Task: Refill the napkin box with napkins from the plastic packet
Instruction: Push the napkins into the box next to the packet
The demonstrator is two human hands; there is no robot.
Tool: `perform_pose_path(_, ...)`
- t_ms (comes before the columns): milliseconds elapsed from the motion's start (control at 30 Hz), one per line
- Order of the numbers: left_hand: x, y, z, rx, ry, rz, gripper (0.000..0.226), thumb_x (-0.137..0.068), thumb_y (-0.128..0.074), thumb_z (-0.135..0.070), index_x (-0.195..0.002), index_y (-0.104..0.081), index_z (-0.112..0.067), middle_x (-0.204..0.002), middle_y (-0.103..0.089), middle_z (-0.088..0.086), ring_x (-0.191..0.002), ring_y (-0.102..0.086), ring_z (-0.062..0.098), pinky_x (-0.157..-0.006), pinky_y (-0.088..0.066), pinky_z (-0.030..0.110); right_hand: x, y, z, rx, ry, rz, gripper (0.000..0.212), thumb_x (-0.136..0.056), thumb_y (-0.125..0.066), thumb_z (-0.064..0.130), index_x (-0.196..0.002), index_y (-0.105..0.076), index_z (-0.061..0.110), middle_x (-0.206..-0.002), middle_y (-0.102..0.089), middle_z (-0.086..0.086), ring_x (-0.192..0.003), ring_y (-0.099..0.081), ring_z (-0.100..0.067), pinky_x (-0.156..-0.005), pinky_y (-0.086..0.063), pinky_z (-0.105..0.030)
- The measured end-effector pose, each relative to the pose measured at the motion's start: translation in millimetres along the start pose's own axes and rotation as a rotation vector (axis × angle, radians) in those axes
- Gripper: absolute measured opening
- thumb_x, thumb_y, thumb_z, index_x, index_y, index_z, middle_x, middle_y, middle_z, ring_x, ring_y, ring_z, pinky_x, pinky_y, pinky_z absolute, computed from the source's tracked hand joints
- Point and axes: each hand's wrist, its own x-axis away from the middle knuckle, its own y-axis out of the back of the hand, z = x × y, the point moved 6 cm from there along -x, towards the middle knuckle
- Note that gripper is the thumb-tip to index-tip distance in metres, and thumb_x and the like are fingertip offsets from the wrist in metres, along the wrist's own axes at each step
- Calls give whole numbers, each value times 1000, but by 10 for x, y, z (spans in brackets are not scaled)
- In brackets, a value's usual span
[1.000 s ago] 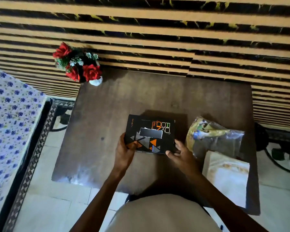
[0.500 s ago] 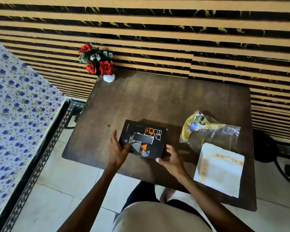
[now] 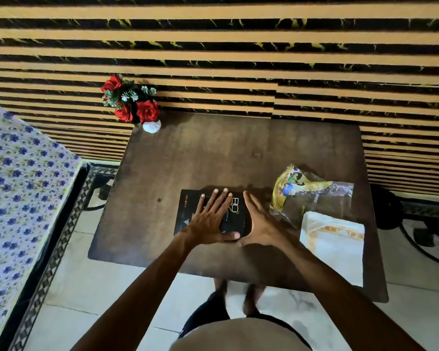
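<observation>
A black napkin box (image 3: pixel 185 211) with orange and grey print lies flat near the front of the dark wooden table (image 3: pixel 213 153). My left hand (image 3: pixel 209 219) is spread flat on top of the box, fingers apart. My right hand (image 3: pixel 260 224) stands open on edge against the box's right side, holding nothing. To the right lie a crumpled clear plastic packet (image 3: pixel 312 192) with yellow print and a white stack of napkins (image 3: pixel 332 247) with an orange border.
A small white vase of red artificial roses (image 3: pixel 131 105) stands at the table's back left corner against the striped wall. A bed with blue-flowered cloth (image 3: pixel 18 188) is on the left. A dark metal stand (image 3: pixel 421 219) sits to the right. My feet show below the table edge.
Both hands have let go of the box's near corners. The left hand moved onto its top, the right hand to its right side. The camera view has risen and shifted.
</observation>
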Motion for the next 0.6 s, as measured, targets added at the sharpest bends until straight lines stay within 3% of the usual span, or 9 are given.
perform_pose_path(100,64,-4,120,-5,11,-66,96,-82,-26,-80,-154,-1,-20,-162,7,-1,-150,9,20,-119,-2,57,-43,-40,87,49,-17,-5,152,-44,-89,55,-152,14,26,-163,9,3,-150,-7,-22,-116,-24,-41)
perform_pose_path(267,124,-15,171,-45,1,-94,87,-86,-17,-77,-154,0,-25,-163,4,-2,-150,9,19,-121,1,53,-46,-50,93,67,-44,-39,144,-47,-82,63,-153,6,26,-163,-1,1,-148,-16,-23,-115,-30,-46)
perform_pose_path(333,141,-11,171,-61,-13,-95,85,-87,-16,-77,-154,-1,-27,-163,4,-4,-150,9,18,-121,1,52,-13,19,40,-11,-52,-95,123,-59,-75,65,-153,-6,29,-161,-14,0,-145,-24,-21,-114,-32,-43)
perform_pose_path(433,147,-3,167,-59,-30,-90,84,-87,-17,-77,-153,0,-29,-163,6,-6,-149,13,16,-120,2,51,7,143,22,-102,-18,-145,75,-81,-65,50,-145,-33,28,-149,-39,1,-131,-47,-18,-104,-44,-38)
perform_pose_path(533,148,14,148,-56,-38,-85,84,-87,-18,-77,-153,1,-30,-162,8,-6,-149,14,17,-120,4,50,-83,276,73,-29,2,-273,37,-89,-60,35,-122,-55,21,-124,-62,0,-111,-60,-16,-92,-49,-32)
perform_pose_path(600,150,33,144,-51,-39,-81,84,-86,-19,-77,-153,2,-30,-162,8,-6,-149,15,18,-119,6,50,-189,341,89,35,-25,-356,17,-86,-57,12,-102,-63,12,-103,-70,-6,-96,-65,-24,-77,-46,-28)
